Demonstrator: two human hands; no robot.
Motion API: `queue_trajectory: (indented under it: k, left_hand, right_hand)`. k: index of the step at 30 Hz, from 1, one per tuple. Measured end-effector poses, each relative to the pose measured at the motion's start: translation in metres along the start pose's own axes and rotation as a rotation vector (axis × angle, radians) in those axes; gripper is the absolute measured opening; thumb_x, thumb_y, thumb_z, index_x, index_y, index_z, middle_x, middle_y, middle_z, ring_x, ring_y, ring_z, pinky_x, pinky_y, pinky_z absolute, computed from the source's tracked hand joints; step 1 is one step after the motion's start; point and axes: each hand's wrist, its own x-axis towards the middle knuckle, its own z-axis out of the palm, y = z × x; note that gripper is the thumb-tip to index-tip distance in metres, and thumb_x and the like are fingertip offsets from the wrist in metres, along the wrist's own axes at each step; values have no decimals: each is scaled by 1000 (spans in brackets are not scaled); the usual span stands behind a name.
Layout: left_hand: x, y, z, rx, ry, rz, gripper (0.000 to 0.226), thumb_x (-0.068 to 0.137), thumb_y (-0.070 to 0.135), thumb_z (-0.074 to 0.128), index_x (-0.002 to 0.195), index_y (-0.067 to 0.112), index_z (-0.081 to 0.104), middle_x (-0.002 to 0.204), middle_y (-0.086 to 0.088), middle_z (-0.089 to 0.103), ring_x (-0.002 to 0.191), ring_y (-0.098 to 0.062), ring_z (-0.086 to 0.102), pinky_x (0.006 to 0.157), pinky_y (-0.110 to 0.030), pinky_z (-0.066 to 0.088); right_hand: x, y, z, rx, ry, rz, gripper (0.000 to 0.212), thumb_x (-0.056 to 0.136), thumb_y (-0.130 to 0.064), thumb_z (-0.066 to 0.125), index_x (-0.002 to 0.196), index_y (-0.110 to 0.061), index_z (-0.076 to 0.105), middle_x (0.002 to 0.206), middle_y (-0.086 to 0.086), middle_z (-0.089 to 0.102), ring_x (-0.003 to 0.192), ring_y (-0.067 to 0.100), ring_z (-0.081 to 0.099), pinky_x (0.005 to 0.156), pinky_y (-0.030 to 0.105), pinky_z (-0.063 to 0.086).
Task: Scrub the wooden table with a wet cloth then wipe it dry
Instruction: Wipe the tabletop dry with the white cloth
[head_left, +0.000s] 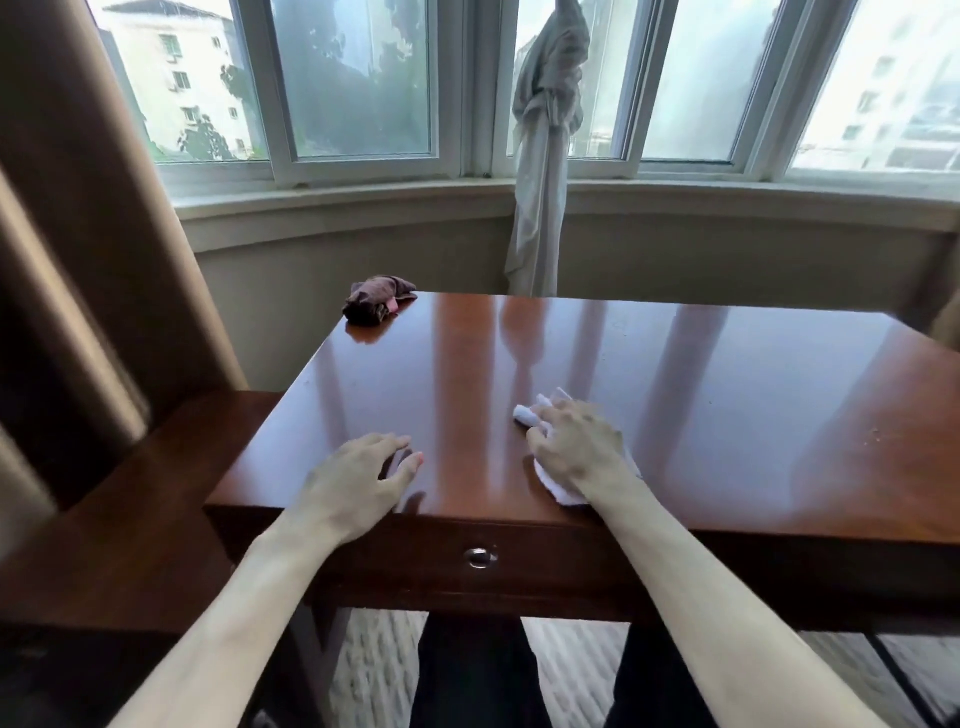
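A bay of white-framed windows (358, 93) curves behind a glossy, reddish-brown wooden counter (649, 415), its polished top mirroring the daylight and the knotted pale-grey curtain (543, 156) that hangs at the centre of the glass. A person stands at the near edge, both bare forearms reaching over the counter. The right hand (576, 449) lies palm-down on a crumpled white cloth (558, 491), fingers curled and pressing it to the wood near the front edge (parts of the cloth show beyond the fingertips and beneath the wrist). The left hand (358, 483) holds nothing, its fingers spread loosely and its fingertips resting on the top just beside the front edge. A bunched dark maroon cloth (376, 301) sits alone at the far left corner, well apart from both hands. A round metal drawer pull (479, 557) shows on the front panel below. A few pale specks (872, 436) dot the right side.
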Motion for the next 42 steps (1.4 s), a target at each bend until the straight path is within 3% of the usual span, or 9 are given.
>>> queue_trajectory:
  k: [2, 5, 9, 18, 25, 29, 34, 37, 42]
  left_hand:
    - [9, 15, 3, 82, 71, 9, 52, 99, 55, 44, 145, 31, 51, 143, 8, 54, 136, -16, 46, 110, -35, 37]
    - [32, 39, 9, 124, 81, 28, 50, 100, 50, 45, 147, 33, 47, 139, 4, 55, 137, -17, 42, 110, -34, 34]
    - [79, 55, 21, 127, 53, 43, 53, 99, 52, 43, 149, 33, 44, 144, -1, 48, 141, -18, 36, 114, -37, 31]
    - [211, 43, 45, 101, 47, -84, 56, 101, 55, 33, 155, 42, 28, 166, -7, 20, 155, -27, 5, 125, -49, 5]
    - [230, 28, 65, 216, 16, -123, 63, 96, 68, 14, 156, 52, 3, 169, 7, -3, 155, -18, -13, 125, -43, -8]
    - [232, 27, 65, 220, 26, -123, 65, 94, 70, 11, 156, 52, 0, 169, 8, -5, 154, -17, -15, 125, -43, -9]
    - [228, 33, 61, 190, 4, -124, 62, 98, 64, 19, 158, 48, 9, 169, 5, 1, 155, -19, -10, 125, -44, -8]
    - [230, 31, 60, 167, -6, -116, 59, 100, 57, 19, 158, 47, 12, 169, 2, 5, 155, -22, -4, 125, -47, -5]
    - [229, 31, 59, 172, -19, -111, 57, 102, 51, 25, 158, 45, 18, 169, -3, 11, 155, -28, 3, 125, -50, 0]
  right_hand:
    - [-25, -14, 8, -14, -14, -182, 48, 96, -33, 44, 143, -33, 56, 153, -13, 47, 143, 14, 40, 110, 33, 35]
    - [-34, -7, 0, 88, -139, -335, 46, 97, -34, 45, 140, -47, 56, 153, -27, 44, 145, 0, 31, 111, 30, 33]
    - [33, 26, 1, 38, -74, -98, 44, 98, -34, 42, 139, -41, 58, 154, -21, 44, 146, 10, 35, 112, 38, 36]
    - [187, 56, 27, -15, -187, -207, 49, 101, -38, 35, 147, -47, 48, 163, -20, 31, 148, 10, 30, 116, 43, 35]
    - [364, 104, 46, -107, -119, -121, 55, 93, -42, 19, 136, -55, 51, 156, -4, 45, 138, 25, 44, 108, 49, 41]
    - [408, 115, 58, -132, -93, -67, 61, 83, -44, 16, 134, -56, 48, 151, -4, 49, 124, 31, 53, 99, 51, 47]
    - [341, 89, 47, -103, -125, -158, 48, 98, -36, 25, 137, -50, 51, 150, -9, 46, 134, 24, 48, 97, 42, 46]
    - [264, 59, 43, -43, -170, -252, 50, 97, -39, 26, 143, -52, 44, 157, -16, 40, 145, 16, 36, 110, 44, 41]
    - [120, 11, 32, 41, -81, -412, 57, 89, -35, 40, 143, -28, 58, 147, -11, 55, 141, 16, 43, 112, 31, 35]
